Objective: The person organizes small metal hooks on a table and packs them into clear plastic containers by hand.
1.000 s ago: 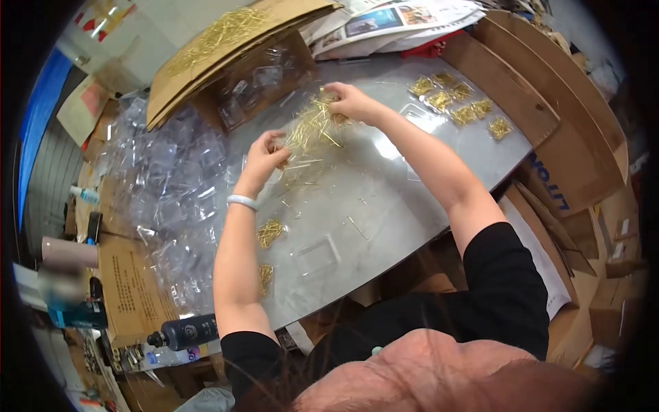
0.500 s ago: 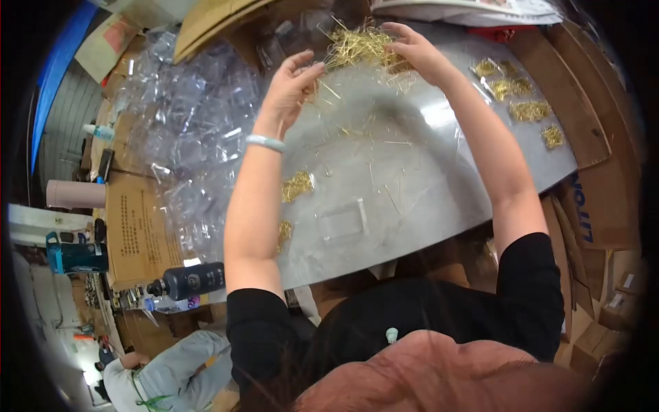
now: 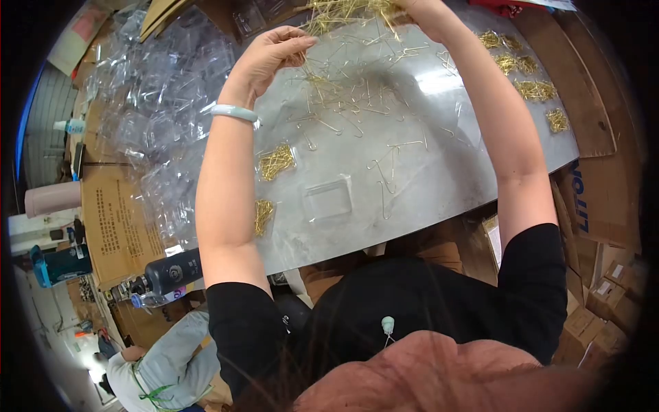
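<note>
Near the top edge, my right hand (image 3: pixel 422 15) is closed on a tangle of gold hooks (image 3: pixel 350 14); its fingertips are partly hidden by the hooks. My left hand (image 3: pixel 274 55) is left of and below this tangle, fingers curled with thumb and forefinger close together; what lies between them I cannot make out. Loose gold hooks (image 3: pixel 357 103) are scattered over the grey table (image 3: pixel 439 178). An open clear plastic box (image 3: pixel 327 200) lies near the front. Beside my left forearm are two boxes filled with gold hooks (image 3: pixel 276 162), (image 3: pixel 263 215).
A large pile of clear plastic boxes (image 3: pixel 158 103) covers the left side. Several filled boxes (image 3: pixel 535 90) stand at the right, by cardboard (image 3: pixel 570 103). A dark bottle (image 3: pixel 171 271) lies front left. Another person (image 3: pixel 161 367) is at lower left.
The view has tilted downward. The hook tangle and my right hand appear higher in the frame, and more loose hooks lie spread on the table. My left hand has moved left, away from my right.
</note>
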Available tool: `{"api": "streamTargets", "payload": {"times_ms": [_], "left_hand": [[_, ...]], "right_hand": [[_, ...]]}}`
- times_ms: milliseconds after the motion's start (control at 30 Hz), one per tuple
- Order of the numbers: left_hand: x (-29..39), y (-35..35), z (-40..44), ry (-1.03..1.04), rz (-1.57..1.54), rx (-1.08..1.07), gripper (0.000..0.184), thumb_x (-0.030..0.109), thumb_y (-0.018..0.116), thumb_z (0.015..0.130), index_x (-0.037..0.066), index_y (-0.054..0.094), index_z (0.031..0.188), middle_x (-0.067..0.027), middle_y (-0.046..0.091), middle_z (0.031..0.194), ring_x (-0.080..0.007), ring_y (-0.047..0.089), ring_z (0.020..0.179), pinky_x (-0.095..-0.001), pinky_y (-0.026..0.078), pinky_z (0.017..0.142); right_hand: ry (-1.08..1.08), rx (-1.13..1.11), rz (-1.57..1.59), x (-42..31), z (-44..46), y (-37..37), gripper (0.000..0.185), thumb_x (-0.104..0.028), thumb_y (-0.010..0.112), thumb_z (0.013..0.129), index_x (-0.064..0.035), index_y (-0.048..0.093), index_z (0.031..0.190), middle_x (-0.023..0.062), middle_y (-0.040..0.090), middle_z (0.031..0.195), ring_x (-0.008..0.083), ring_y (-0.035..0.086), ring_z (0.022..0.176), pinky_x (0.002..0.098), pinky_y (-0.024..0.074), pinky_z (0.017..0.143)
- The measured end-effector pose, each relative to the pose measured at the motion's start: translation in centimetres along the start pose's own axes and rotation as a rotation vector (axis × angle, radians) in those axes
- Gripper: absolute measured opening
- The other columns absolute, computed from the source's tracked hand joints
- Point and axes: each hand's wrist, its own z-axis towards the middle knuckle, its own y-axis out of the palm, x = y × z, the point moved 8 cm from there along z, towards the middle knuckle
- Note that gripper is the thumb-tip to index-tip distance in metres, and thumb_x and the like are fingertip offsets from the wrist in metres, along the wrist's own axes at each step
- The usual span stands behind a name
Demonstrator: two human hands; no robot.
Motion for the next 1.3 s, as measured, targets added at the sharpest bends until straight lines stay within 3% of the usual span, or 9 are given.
{"api": "streamTargets", "payload": {"times_ms": [133,400,500,600,733,800,900,1100,1300], "left_hand": [[-1.1,-1.2,1.3,-0.042,-0.140,0.057,0.020,0.023,0.075,0.089,0.006,0.070,0.098,-0.0001,0.065,0.083,-0.0092,0.056,0.069,-0.0265,0.046,0.065],[2.2,-1.1,5.5,-0.059,-0.595,-0.063,0.014,0.018,0.066,0.093,0.005,0.066,0.098,-0.0018,0.064,0.079,-0.0089,0.049,0.056,-0.0240,0.041,0.050],[5.5,0.6,5.4,-0.034,-0.578,0.041,0.010,0.014,0.063,0.095,0.005,0.065,0.097,0.0000,0.063,0.076,-0.0032,0.039,0.045,-0.0181,0.029,0.039],[8.8,1.5,5.2,0.085,-0.605,0.034,0.010,0.013,0.064,0.095,0.004,0.065,0.099,-0.0021,0.065,0.078,-0.0041,0.039,0.045,-0.0187,0.029,0.039],[11.3,2.1,5.1,0.216,-0.602,-0.097,0.008,0.011,0.064,0.094,0.005,0.065,0.100,-0.0031,0.067,0.080,-0.0049,0.044,0.047,-0.0191,0.033,0.041],[11.4,1.6,5.3,0.250,-0.612,-0.060,0.011,0.011,0.063,0.095,0.006,0.065,0.104,-0.0030,0.068,0.082,-0.0066,0.049,0.049,-0.0196,0.040,0.043],[11.6,1.2,5.8,0.300,-0.614,-0.078,0.014,0.011,0.062,0.096,0.006,0.064,0.109,-0.0039,0.069,0.086,-0.0093,0.059,0.057,-0.0210,0.050,0.048],[10.1,0.9,5.3,0.295,-0.514,0.024,0.020,0.012,0.059,0.098,0.005,0.062,0.117,-0.0055,0.070,0.096,-0.0132,0.067,0.072,-0.0236,0.054,0.055],[6.2,2.4,6.2,0.170,-0.576,-0.097,0.022,0.015,0.054,0.101,0.005,0.062,0.118,-0.0080,0.072,0.101,-0.0160,0.070,0.080,-0.0328,0.060,0.069]], "right_hand": [[-0.094,0.031,0.448,2.4,2.5,-1.5,0.060,-0.010,0.064,0.095,0.0043,0.037,0.146,0.0162,0.058,0.131,0.0224,0.065,0.102,0.0350,0.0562,0.081],[0.284,-0.094,0.592,6.9,5.9,-0.5,0.028,-0.029,0.057,0.099,-0.0055,0.066,0.112,0.0074,0.072,0.098,0.0209,0.067,0.090,0.0393,0.0555,0.082],[0.347,-0.148,0.453,6.5,4.0,-1.1,0.037,-0.034,0.059,0.098,-0.0071,0.061,0.124,0.0076,0.070,0.110,0.0220,0.066,0.098,0.0433,0.0544,0.087],[0.181,0.400,0.414,10.5,4.1,-7.7,0.042,-0.030,0.061,0.096,-0.0030,0.060,0.129,0.0115,0.068,0.116,0.0240,0.065,0.107,0.0402,0.0550,0.085],[0.275,0.174,-0.609,13.0,1.7,-5.8,0.039,-0.032,0.051,0.097,-0.0035,0.065,0.121,0.0174,0.070,0.108,0.0310,0.066,0.105,0.0472,0.0507,0.090],[0.047,-0.326,-1.521,9.6,-1.6,1.6,0.053,-0.045,0.049,0.099,-0.0018,0.059,0.127,0.0251,0.057,0.134,0.0422,0.054,0.123,0.0499,0.0415,0.105],[-0.048,-0.261,-1.402,9.8,-5.6,7.7,0.089,-0.068,0.046,0.093,0.0011,0.035,0.148,0.0284,0.027,0.157,0.0448,0.023,0.147,0.0502,0.0222,0.120],[-0.456,-0.359,-1.228,8.1,-10.9,15.2,0.063,-0.049,0.044,0.101,-0.0066,0.039,0.148,0.0221,0.035,0.154,0.0434,0.030,0.143,0.0521,0.0216,0.119],[-0.420,-0.485,-1.123,6.7,-15.8,13.3,0.059,-0.044,0.052,0.099,-0.0065,0.043,0.144,0.0181,0.040,0.152,0.0382,0.033,0.143,0.0522,0.0277,0.116]]}}
